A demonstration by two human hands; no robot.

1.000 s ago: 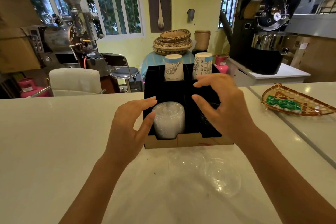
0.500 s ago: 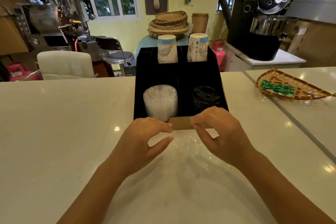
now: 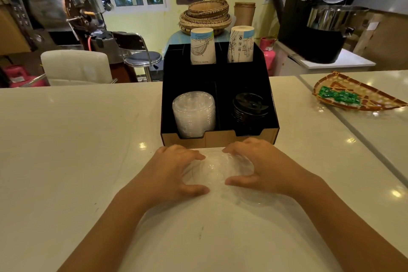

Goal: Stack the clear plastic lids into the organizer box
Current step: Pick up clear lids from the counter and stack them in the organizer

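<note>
We are seeing a woven tray of green packets sitting on the white worktop at right, stacked baskets standing behind, and a white chair waiting beside a metal stool.

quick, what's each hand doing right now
Left hand: curled onto the loose clear lids on the counter.
Right hand: curled onto the same lids.

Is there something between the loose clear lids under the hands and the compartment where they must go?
Only the organizer box's low front wall. The loose lids lie on the counter just before it, between both hands; the lid stack sits behind a notch in that wall.
</note>
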